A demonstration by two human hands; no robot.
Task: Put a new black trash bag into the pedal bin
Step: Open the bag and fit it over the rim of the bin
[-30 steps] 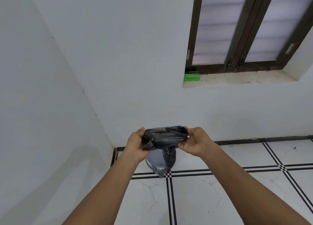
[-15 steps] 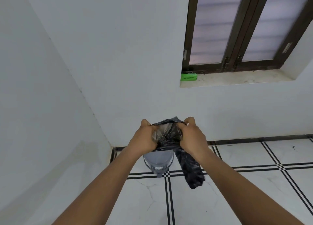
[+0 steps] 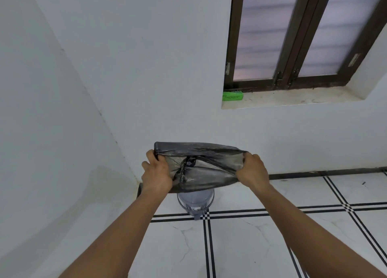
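2 hands, left hand point(image 3: 156, 173) and right hand point(image 3: 252, 170), gripping black trash bag point(image 3: 206, 168) above pedal bin point(image 3: 195, 202).

Even, soft daylight; sharp centre, wide-angle edge bending.

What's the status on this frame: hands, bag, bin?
Left hand and right hand grip black trash bag, stretched between them. Bag above grey pedal bin, not yet in. Bin top hidden behind bag.
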